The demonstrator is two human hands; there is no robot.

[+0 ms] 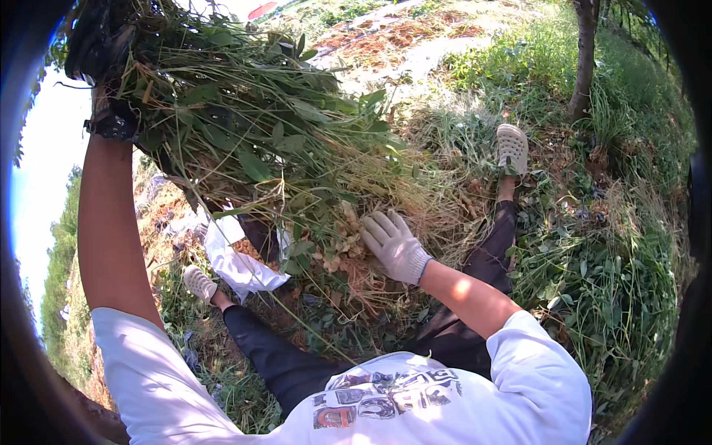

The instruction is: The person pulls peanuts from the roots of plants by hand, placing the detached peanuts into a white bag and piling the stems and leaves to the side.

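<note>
A large bundle of uprooted peanut plants (250,122) spreads across the upper left and middle, its leafy green stems beside my raised left hand (103,50). That hand, in a dark covering, seems closed around the stems, though its fingers are hard to make out. Pale peanut pods (336,253) cluster among the roots at the bundle's lower end. Against these roots and pods lies my right hand (394,245) in a light knitted glove, back upward, fingers extended and slightly apart. Below the bundle stands a white plastic bag (225,250) with peanuts (247,248) inside, partly covered by leaves.
My two legs are spread, with perforated clogs (512,149) on the feet. A heap of green plants (606,289) lies at the right. Beyond the right foot rises a thin tree trunk (584,61). Bare reddish soil (384,39) shows at the top.
</note>
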